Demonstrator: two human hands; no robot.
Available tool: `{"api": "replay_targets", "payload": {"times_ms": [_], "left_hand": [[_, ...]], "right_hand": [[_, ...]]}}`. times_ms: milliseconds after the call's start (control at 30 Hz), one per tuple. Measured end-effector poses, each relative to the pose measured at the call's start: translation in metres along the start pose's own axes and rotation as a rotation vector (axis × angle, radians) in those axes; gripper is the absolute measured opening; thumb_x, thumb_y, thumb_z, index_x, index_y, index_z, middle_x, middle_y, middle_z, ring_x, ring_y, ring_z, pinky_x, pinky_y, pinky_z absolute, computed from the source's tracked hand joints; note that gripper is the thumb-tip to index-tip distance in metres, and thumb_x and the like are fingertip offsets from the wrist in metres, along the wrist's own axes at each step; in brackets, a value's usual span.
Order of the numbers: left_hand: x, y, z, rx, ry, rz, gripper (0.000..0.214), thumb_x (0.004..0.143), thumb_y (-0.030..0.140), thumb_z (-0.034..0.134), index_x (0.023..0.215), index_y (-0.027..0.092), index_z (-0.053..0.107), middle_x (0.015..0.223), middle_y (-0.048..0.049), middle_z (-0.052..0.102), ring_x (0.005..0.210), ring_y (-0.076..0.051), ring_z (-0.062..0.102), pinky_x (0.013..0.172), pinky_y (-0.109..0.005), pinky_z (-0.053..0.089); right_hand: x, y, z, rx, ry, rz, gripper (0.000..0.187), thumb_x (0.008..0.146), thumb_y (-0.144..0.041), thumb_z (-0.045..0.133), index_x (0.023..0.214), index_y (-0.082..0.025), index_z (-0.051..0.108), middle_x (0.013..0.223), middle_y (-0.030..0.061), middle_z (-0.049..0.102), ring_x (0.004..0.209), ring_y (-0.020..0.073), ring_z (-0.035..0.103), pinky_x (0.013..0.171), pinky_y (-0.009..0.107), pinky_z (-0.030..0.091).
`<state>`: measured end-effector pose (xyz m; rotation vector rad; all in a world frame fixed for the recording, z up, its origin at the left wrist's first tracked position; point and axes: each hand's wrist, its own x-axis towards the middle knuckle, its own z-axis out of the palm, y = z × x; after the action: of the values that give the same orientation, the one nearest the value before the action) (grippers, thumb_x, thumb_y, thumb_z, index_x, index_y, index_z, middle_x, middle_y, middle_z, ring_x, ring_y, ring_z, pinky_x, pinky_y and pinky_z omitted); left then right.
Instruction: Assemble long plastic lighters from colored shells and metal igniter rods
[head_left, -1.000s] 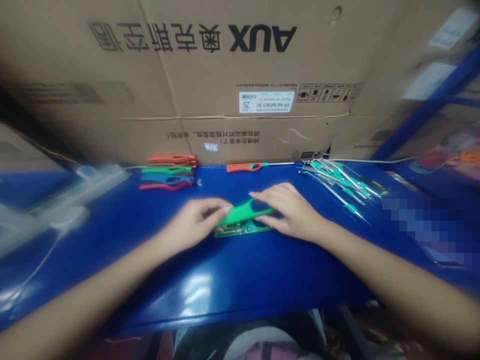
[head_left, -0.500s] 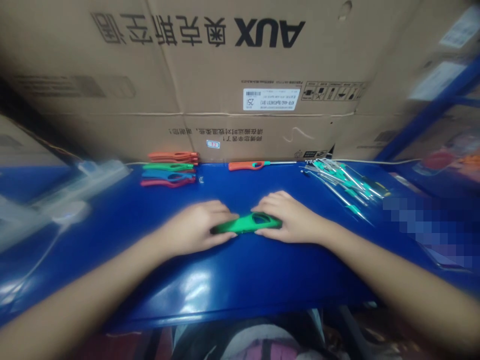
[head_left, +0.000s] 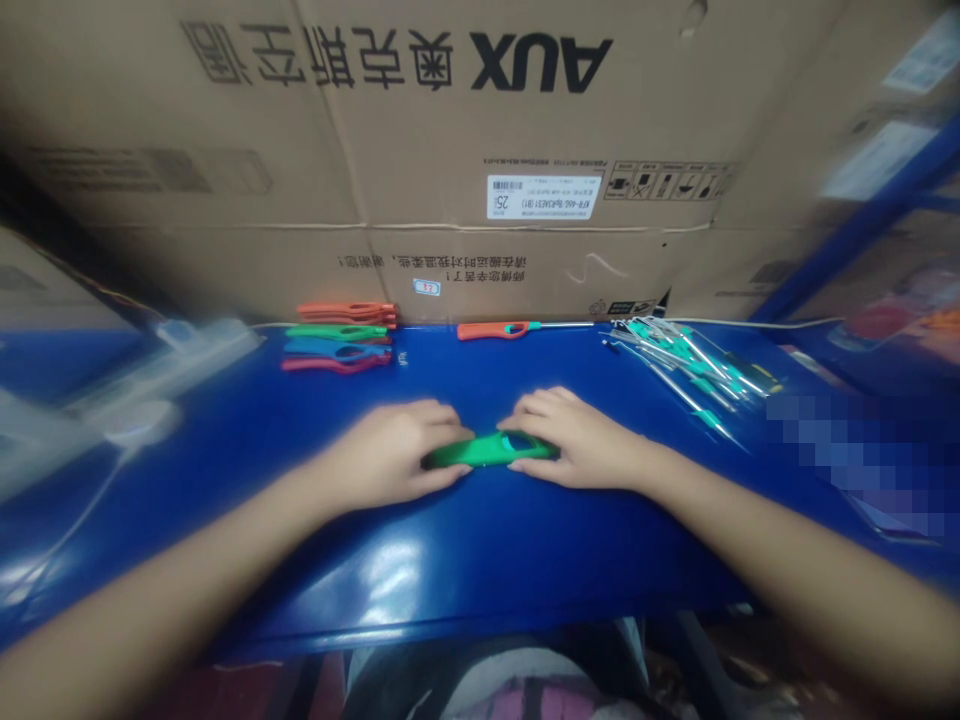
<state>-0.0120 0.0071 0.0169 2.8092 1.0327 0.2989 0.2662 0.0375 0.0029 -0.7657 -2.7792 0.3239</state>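
A green lighter handle (head_left: 486, 450) lies level between my hands, just above or on the blue table; I cannot tell which. My left hand (head_left: 409, 450) is closed on its left end, thumb below and fingers over the top. Around the right end, beside the trigger opening, my right hand (head_left: 566, 440) is closed too. Both ends of the handle are hidden by my fingers. Farther back lies an orange lighter (head_left: 491, 331) with a long metal tube pointing right.
Several coloured handles (head_left: 341, 345) are stacked at the back left. Metal lighter rods with green parts (head_left: 686, 365) lie heaped at the back right. A large cardboard sheet (head_left: 420, 130) stands behind the blue table (head_left: 487, 560). A power strip (head_left: 187, 365) and cable are at left.
The green handle has turned slightly in my fingers, and a bit of teal now shows in its opening. My right hand has shifted a little to the left.
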Motion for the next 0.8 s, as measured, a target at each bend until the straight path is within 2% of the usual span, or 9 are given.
{"api": "replay_targets", "payload": {"times_ms": [333, 467, 633, 800], "left_hand": [[0.000, 0.004, -0.001, 0.007, -0.047, -0.074, 0.029, 0.096, 0.037, 0.061, 0.120, 0.024, 0.071, 0.111, -0.0045, 0.070, 0.099, -0.022, 0.065, 0.083, -0.031, 0.052], [0.001, 0.010, 0.003, 0.079, -0.044, -0.081, 0.026, 0.094, 0.032, 0.063, 0.117, 0.023, 0.072, 0.106, -0.0050, 0.070, 0.094, -0.022, 0.065, 0.082, -0.032, 0.053], [0.003, 0.013, 0.008, 0.181, -0.007, -0.031, 0.027, 0.090, 0.026, 0.063, 0.114, 0.017, 0.071, 0.102, -0.0076, 0.070, 0.091, -0.025, 0.066, 0.077, -0.034, 0.054], [0.003, 0.008, 0.009, 0.063, 0.065, -0.043, 0.030, 0.103, 0.033, 0.048, 0.118, 0.017, 0.068, 0.099, -0.0079, 0.068, 0.089, -0.021, 0.065, 0.078, -0.031, 0.053]], "right_hand": [[0.000, -0.001, 0.002, 0.036, 0.000, 0.036, 0.039, 0.096, -0.041, 0.062, 0.128, -0.020, 0.065, 0.117, 0.0102, 0.065, 0.109, 0.0256, 0.059, 0.094, 0.042, 0.042], [0.000, -0.003, 0.004, 0.057, 0.001, 0.070, 0.040, 0.093, -0.037, 0.066, 0.128, -0.019, 0.066, 0.117, 0.0102, 0.065, 0.108, 0.0254, 0.060, 0.092, 0.042, 0.045], [0.001, 0.001, 0.006, -0.040, 0.083, -0.031, 0.039, 0.087, -0.032, 0.071, 0.122, -0.014, 0.069, 0.112, 0.0111, 0.070, 0.103, 0.0267, 0.064, 0.093, 0.043, 0.047], [0.000, 0.005, 0.004, -0.021, 0.188, -0.107, 0.021, 0.099, -0.028, 0.057, 0.109, -0.016, 0.070, 0.099, 0.0087, 0.075, 0.091, 0.0220, 0.068, 0.088, 0.038, 0.050]]}}
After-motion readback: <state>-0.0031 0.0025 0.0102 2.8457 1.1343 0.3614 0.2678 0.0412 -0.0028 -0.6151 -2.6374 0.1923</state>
